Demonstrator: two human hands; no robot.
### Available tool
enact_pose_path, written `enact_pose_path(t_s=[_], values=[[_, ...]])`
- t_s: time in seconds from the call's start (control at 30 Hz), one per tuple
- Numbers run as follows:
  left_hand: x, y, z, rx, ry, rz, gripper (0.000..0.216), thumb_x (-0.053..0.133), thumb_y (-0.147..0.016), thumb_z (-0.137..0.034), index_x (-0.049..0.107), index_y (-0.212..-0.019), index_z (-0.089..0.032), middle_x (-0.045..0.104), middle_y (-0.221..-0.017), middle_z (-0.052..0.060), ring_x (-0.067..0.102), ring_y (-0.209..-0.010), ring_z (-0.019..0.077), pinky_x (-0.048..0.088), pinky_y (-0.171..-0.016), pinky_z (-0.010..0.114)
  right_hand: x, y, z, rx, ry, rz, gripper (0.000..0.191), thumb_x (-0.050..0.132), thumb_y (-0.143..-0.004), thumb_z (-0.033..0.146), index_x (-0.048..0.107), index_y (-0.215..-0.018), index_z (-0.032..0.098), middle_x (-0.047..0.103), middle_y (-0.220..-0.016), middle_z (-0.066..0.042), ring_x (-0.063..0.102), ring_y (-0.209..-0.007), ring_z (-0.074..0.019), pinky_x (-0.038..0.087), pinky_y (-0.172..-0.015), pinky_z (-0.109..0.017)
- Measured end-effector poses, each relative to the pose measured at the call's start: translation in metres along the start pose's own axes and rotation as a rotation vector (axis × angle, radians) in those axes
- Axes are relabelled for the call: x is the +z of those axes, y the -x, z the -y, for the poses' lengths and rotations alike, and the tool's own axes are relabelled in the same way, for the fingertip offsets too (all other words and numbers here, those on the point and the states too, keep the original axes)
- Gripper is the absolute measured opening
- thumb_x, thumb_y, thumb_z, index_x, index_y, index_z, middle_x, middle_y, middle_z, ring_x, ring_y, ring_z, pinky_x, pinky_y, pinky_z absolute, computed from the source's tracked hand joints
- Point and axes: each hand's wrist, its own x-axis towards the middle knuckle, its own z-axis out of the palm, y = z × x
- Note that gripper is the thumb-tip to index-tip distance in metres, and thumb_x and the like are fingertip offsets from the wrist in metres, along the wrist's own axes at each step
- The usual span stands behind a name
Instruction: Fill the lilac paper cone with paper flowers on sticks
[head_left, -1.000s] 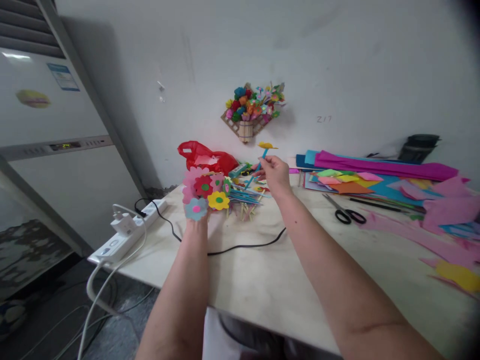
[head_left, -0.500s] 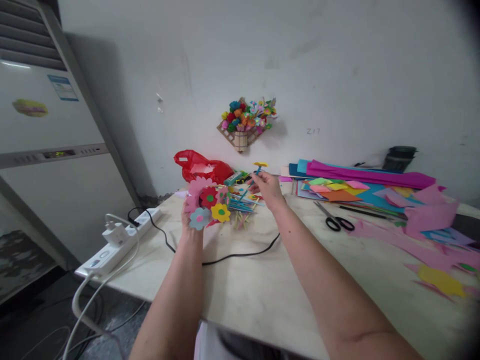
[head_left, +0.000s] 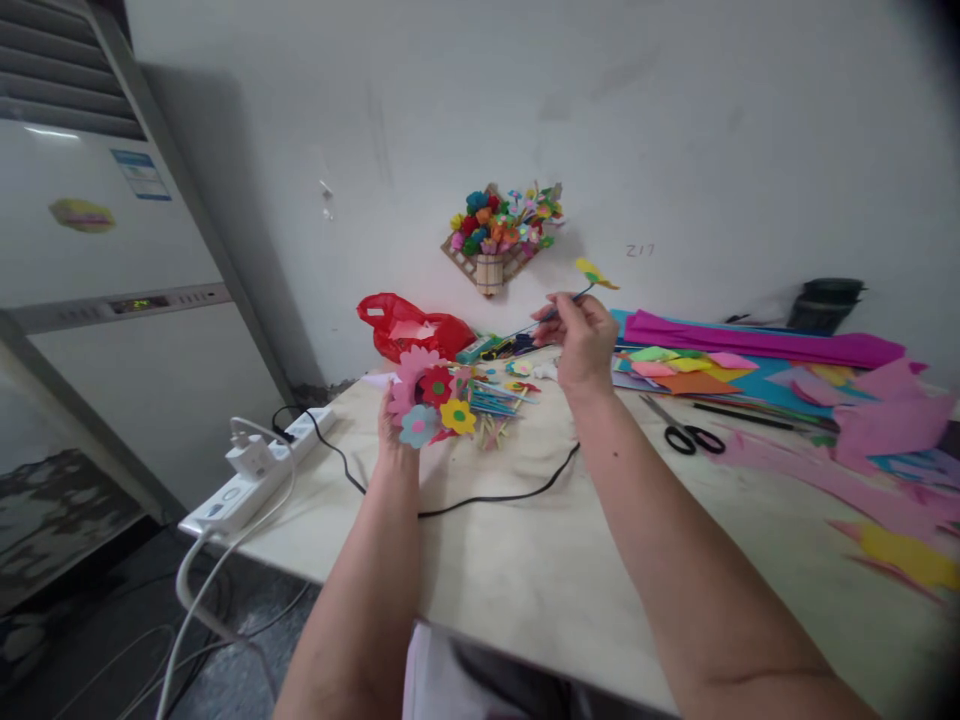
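My left hand [head_left: 395, 432] is closed round a bunch of foam flowers [head_left: 429, 393] in pink, red, yellow and blue, held upright over the pale table [head_left: 517, 560]. My right hand [head_left: 579, 335] pinches the blue stem of a single yellow flower [head_left: 595, 273], lifted above the table and tilted toward the wall. Between both hands lies a heap of coloured sticks and flower pieces [head_left: 499, 395].
Black scissors [head_left: 686, 430] lie right of my right arm. Coloured foam sheets and scraps [head_left: 757, 365] cover the table's right side. A red bag [head_left: 409, 325], a power strip [head_left: 255, 470] with a black cable [head_left: 487, 495], a wall flower basket [head_left: 499, 235] and a tall white air conditioner [head_left: 97, 290] are around.
My right hand has lifted the single yellow flower up and to the right, away from the heap. The left hand with the bunch has stayed nearly in place.
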Motion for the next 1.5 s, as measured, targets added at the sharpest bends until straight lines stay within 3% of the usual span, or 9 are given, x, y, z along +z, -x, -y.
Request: enact_pose_path(t_s=[0.17, 0.5, 0.83, 0.97, 1.2, 1.37, 1.5], values=[[0.000, 0.001, 0.003, 0.019, 0.020, 0.011, 0.045, 0.034, -0.094, -0.042, 0.060, -0.121, -0.018, 0.067, -0.116, 0.010, 0.055, -0.121, 0.0249, 0.042, -0.103, 0.046, 0.007, 0.004, 0.021, -0.104, -0.071, 0.011, 0.027, 0.050, -0.086, 0.046, 0.055, -0.082, 0.019, 0.061, -0.064, 0.003, 0.059, -0.049, -0.0075, 0.045, -0.045, -0.018], [0.006, 0.005, 0.004, 0.024, 0.012, 0.017, 0.045, 0.037, -0.093, -0.043, 0.063, -0.117, -0.016, 0.070, -0.108, 0.012, 0.056, -0.119, 0.0270, 0.044, -0.102, 0.045, 0.036, 0.040, 0.041, -0.063, -0.049, 0.336, 0.031, 0.059, -0.082, 0.050, 0.055, -0.073, 0.020, 0.058, -0.056, 0.005, 0.053, -0.041, -0.0058, 0.043, -0.040, -0.017], [0.023, 0.015, 0.002, 0.091, 0.013, -0.115, 0.037, 0.037, -0.094, -0.036, 0.065, -0.108, -0.016, 0.072, -0.097, 0.009, 0.065, -0.103, 0.0233, 0.048, -0.097, 0.038, 0.042, 0.051, 0.046, -0.213, 0.121, 0.411, 0.031, 0.057, -0.084, 0.048, 0.054, -0.069, 0.020, 0.055, -0.056, 0.004, 0.052, -0.047, -0.0069, 0.043, -0.047, -0.019], [0.026, 0.016, 0.002, 0.073, 0.004, -0.139, 0.038, 0.038, -0.094, -0.035, 0.064, -0.111, -0.014, 0.072, -0.095, 0.009, 0.065, -0.102, 0.0237, 0.048, -0.097, 0.037, 0.045, 0.056, 0.042, -0.267, 0.246, 0.452, 0.029, 0.054, -0.086, 0.043, 0.053, -0.068, 0.020, 0.055, -0.056, 0.003, 0.053, -0.051, -0.0082, 0.043, -0.051, -0.020], [0.027, 0.017, 0.003, 0.043, 0.006, -0.041, 0.044, 0.032, -0.095, -0.039, 0.062, -0.116, -0.015, 0.072, -0.101, 0.010, 0.062, -0.110, 0.0266, 0.050, -0.097, 0.040, 0.054, 0.064, 0.016, -0.246, 0.370, 0.505, 0.027, 0.049, -0.086, 0.036, 0.051, -0.064, 0.021, 0.057, -0.054, 0.002, 0.056, -0.054, -0.0115, 0.043, -0.054, -0.023], [0.025, 0.014, 0.003, 0.077, 0.018, -0.073, 0.041, 0.032, -0.096, -0.036, 0.064, -0.107, -0.014, 0.073, -0.094, 0.009, 0.068, -0.096, 0.0220, 0.053, -0.090, 0.034, 0.055, 0.066, 0.002, -0.178, 0.526, 0.537, 0.028, 0.050, -0.086, 0.034, 0.059, -0.064, 0.019, 0.062, -0.059, -0.001, 0.058, -0.060, -0.0133, 0.042, -0.060, -0.024], [0.025, 0.012, 0.002, 0.094, 0.022, -0.124, 0.037, 0.033, -0.097, -0.033, 0.060, -0.115, -0.014, 0.073, -0.091, 0.007, 0.069, -0.086, 0.0180, 0.054, -0.087, 0.031, 0.054, 0.066, -0.002, -0.207, 0.742, 0.559, 0.026, 0.052, -0.086, 0.033, 0.067, -0.069, 0.020, 0.069, -0.075, -0.003, 0.061, -0.076, -0.0170, 0.043, -0.070, -0.027]])
